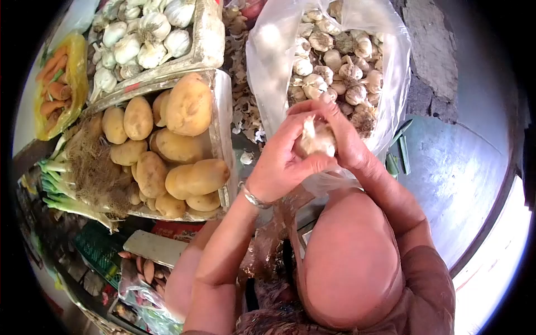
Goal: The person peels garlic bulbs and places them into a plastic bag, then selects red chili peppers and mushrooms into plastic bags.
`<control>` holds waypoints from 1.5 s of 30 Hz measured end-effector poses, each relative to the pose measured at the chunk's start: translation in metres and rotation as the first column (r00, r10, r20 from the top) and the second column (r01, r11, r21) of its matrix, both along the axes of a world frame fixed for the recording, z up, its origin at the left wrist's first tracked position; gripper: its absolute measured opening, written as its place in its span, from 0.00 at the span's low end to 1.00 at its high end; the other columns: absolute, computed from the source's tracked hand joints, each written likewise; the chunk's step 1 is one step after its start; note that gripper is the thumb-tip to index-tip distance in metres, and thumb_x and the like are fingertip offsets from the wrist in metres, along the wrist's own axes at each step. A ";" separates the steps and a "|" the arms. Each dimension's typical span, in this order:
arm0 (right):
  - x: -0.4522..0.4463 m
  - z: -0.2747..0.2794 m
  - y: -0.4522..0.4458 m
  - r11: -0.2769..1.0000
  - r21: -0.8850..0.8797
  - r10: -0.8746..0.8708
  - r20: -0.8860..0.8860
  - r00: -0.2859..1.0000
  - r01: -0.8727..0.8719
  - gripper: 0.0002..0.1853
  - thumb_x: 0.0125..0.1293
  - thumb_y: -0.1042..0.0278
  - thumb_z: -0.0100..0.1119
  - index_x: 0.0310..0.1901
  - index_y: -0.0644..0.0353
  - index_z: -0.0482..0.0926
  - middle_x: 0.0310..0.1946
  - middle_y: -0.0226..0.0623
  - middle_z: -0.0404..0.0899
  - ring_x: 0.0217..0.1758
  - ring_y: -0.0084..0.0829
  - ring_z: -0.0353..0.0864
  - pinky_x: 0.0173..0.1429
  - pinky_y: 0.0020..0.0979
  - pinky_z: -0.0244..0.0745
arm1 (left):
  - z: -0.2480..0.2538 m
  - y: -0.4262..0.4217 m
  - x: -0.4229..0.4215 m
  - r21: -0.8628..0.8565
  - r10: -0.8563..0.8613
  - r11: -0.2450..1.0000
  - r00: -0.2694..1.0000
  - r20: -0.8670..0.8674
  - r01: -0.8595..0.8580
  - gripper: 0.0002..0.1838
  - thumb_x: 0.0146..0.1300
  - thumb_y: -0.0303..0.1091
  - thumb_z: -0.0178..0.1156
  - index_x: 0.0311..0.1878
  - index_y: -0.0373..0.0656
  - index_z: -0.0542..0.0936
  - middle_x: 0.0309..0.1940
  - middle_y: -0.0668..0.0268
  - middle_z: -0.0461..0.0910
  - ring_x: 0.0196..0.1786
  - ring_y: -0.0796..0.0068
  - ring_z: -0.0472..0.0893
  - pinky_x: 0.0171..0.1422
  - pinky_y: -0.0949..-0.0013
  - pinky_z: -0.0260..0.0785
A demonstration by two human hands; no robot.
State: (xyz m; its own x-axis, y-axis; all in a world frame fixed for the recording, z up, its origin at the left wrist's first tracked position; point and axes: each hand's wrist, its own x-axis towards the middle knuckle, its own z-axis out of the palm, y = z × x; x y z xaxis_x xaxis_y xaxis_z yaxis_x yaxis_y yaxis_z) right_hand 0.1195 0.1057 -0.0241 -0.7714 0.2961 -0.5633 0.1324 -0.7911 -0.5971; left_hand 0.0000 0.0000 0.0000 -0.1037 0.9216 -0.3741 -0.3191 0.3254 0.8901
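Between my two hands is a garlic bulb [317,139] with pale, papery skin. My left hand [282,164], with a bracelet at the wrist, curls round the bulb's left side and its thumb lies along the lower edge. My right hand [347,137] closes over the bulb from the upper right, and its fingertips meet those of the left. Just beyond both hands lies an open clear plastic bag [268,72] with many garlic bulbs [338,67] in it. Part of the held bulb is hidden by my fingers.
To the left, a white foam box [223,139] holds potatoes [190,106]. Behind it, another foam box [209,47] holds garlic. Scallions [61,190] and a yellow bag of carrots [78,67] lie farther left. Loose garlic skins [241,95] cover the strip beside the bag.
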 end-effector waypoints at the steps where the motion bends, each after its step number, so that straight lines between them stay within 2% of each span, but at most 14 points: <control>1: -0.001 0.002 -0.003 0.999 0.008 0.037 0.021 0.999 -0.038 0.36 0.75 0.35 0.32 0.57 0.65 0.73 0.47 0.38 0.77 0.54 0.27 0.75 0.62 0.30 0.70 | 0.000 -0.002 -0.003 0.015 -0.038 0.999 0.998 -0.049 0.039 0.34 0.56 0.32 0.72 0.64 0.41 0.68 0.64 0.58 0.66 0.65 0.69 0.69 0.67 0.67 0.63; 7: -0.001 0.001 0.001 0.991 -0.129 -0.023 0.084 0.996 0.034 0.35 0.75 0.35 0.33 0.52 0.63 0.76 0.46 0.35 0.77 0.49 0.27 0.75 0.58 0.30 0.71 | 0.000 0.004 0.010 0.199 0.028 0.976 0.862 -0.507 0.085 0.33 0.47 0.31 0.76 0.57 0.41 0.72 0.59 0.57 0.71 0.62 0.63 0.73 0.66 0.64 0.65; 12: 0.001 0.000 0.005 0.906 0.387 0.118 0.162 0.980 -0.174 0.35 0.76 0.37 0.33 0.44 0.65 0.79 0.39 0.39 0.81 0.44 0.29 0.77 0.54 0.32 0.72 | 0.007 -0.002 0.023 0.112 0.049 0.993 0.734 -0.678 0.037 0.35 0.43 0.34 0.77 0.56 0.43 0.72 0.52 0.57 0.73 0.55 0.56 0.76 0.58 0.62 0.71; 16: 0.003 0.011 0.008 0.782 0.549 0.153 0.292 0.944 -0.296 0.35 0.76 0.38 0.35 0.43 0.67 0.79 0.35 0.40 0.81 0.41 0.30 0.78 0.52 0.33 0.72 | 0.012 -0.007 0.025 -0.019 -0.034 0.999 0.731 -0.681 0.028 0.35 0.44 0.33 0.77 0.57 0.44 0.71 0.51 0.56 0.72 0.54 0.57 0.76 0.57 0.63 0.71; 19: 0.008 0.007 0.006 0.720 0.561 0.177 0.420 0.890 -0.408 0.32 0.76 0.40 0.38 0.44 0.68 0.78 0.35 0.38 0.81 0.39 0.31 0.78 0.48 0.35 0.73 | 0.011 -0.010 0.018 -0.126 -0.139 0.990 0.526 -0.839 0.060 0.35 0.45 0.30 0.76 0.58 0.43 0.70 0.51 0.59 0.72 0.52 0.64 0.77 0.55 0.66 0.72; 21: 0.009 -0.011 -0.009 0.924 0.378 0.000 0.157 0.988 -0.060 0.29 0.76 0.42 0.41 0.49 0.66 0.77 0.32 0.33 0.79 0.33 0.27 0.76 0.39 0.33 0.73 | -0.003 -0.005 0.010 0.147 0.087 0.989 0.773 -0.628 0.008 0.34 0.49 0.27 0.74 0.59 0.42 0.69 0.51 0.64 0.72 0.50 0.73 0.77 0.54 0.70 0.71; 24: 0.013 0.003 0.000 0.981 0.172 0.068 0.126 0.990 -0.090 0.28 0.76 0.45 0.44 0.60 0.64 0.72 0.31 0.29 0.76 0.30 0.17 0.72 0.34 0.24 0.70 | 0.004 0.002 0.015 0.142 0.239 0.967 0.949 -0.206 -0.213 0.33 0.54 0.24 0.70 0.62 0.43 0.66 0.49 0.67 0.73 0.49 0.78 0.75 0.54 0.72 0.71; 26: 0.014 0.010 -0.003 0.980 0.147 0.120 0.121 0.985 -0.137 0.26 0.76 0.49 0.46 0.63 0.63 0.69 0.32 0.27 0.74 0.30 0.15 0.70 0.35 0.21 0.69 | 0.008 0.004 0.017 0.070 0.435 0.899 0.900 -0.019 -0.432 0.32 0.57 0.23 0.67 0.64 0.43 0.64 0.48 0.66 0.73 0.49 0.77 0.75 0.54 0.72 0.71; 31: 0.008 -0.005 -0.015 0.973 0.230 -0.020 0.182 0.983 -0.022 0.22 0.77 0.53 0.47 0.59 0.64 0.72 0.32 0.27 0.75 0.32 0.19 0.70 0.36 0.25 0.71 | -0.001 0.009 0.030 0.099 0.457 0.885 0.890 0.001 -0.454 0.28 0.63 0.27 0.64 0.63 0.42 0.63 0.52 0.67 0.70 0.51 0.78 0.73 0.58 0.73 0.68; 35: 0.001 -0.015 -0.020 0.781 0.619 -0.138 0.044 0.989 0.082 0.15 0.77 0.59 0.48 0.48 0.63 0.77 0.29 0.24 0.75 0.34 0.14 0.68 0.36 0.23 0.69 | -0.006 0.012 0.032 0.130 0.474 0.876 0.879 -0.052 -0.465 0.26 0.64 0.29 0.64 0.61 0.42 0.63 0.54 0.68 0.68 0.56 0.79 0.69 0.61 0.74 0.65; 37: -0.005 -0.003 -0.021 0.942 0.146 -0.310 0.042 0.950 0.301 0.14 0.77 0.60 0.47 0.46 0.62 0.78 0.23 0.23 0.72 0.30 0.13 0.68 0.34 0.21 0.68 | -0.001 0.017 0.033 0.181 0.509 0.854 0.855 -0.101 -0.488 0.25 0.65 0.32 0.63 0.61 0.43 0.64 0.49 0.68 0.72 0.47 0.79 0.74 0.49 0.75 0.70; 39: 0.000 0.011 0.004 0.990 0.142 -0.066 0.326 0.943 0.021 0.12 0.76 0.62 0.50 0.46 0.62 0.77 0.26 0.26 0.73 0.31 0.17 0.71 0.37 0.22 0.69 | 0.005 0.013 0.021 -0.063 0.481 0.876 0.856 0.189 -0.478 0.23 0.64 0.28 0.62 0.59 0.43 0.64 0.42 0.70 0.73 0.40 0.82 0.75 0.41 0.76 0.70; 42: -0.003 -0.023 0.042 0.552 0.834 -0.271 0.196 0.943 -0.015 0.10 0.70 0.68 0.55 0.49 0.62 0.76 0.36 0.37 0.78 0.39 0.30 0.77 0.42 0.30 0.72 | 0.014 0.010 0.005 -0.179 0.461 0.887 0.801 0.381 -0.426 0.28 0.60 0.22 0.63 0.62 0.44 0.65 0.40 0.70 0.76 0.31 0.82 0.75 0.29 0.76 0.67; 45: 0.002 -0.064 0.100 -0.081 0.903 -0.250 0.392 0.885 -0.422 0.18 0.64 0.67 0.57 0.55 0.61 0.74 0.48 0.45 0.77 0.54 0.45 0.76 0.54 0.43 0.73 | 0.028 0.014 -0.011 -0.100 0.406 0.913 0.848 0.340 -0.396 0.35 0.54 0.16 0.65 0.66 0.44 0.64 0.44 0.70 0.75 0.36 0.82 0.76 0.30 0.77 0.68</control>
State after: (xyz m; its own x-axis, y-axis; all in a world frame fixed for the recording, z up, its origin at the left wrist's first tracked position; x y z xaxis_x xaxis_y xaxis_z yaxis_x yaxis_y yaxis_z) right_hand 0.1220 0.2056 -0.0877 -0.6988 0.7124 0.0647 0.5672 0.6069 -0.5566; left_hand -0.0111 0.0143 0.0284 -0.3216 0.8176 -0.4775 -0.7122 0.1234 0.6911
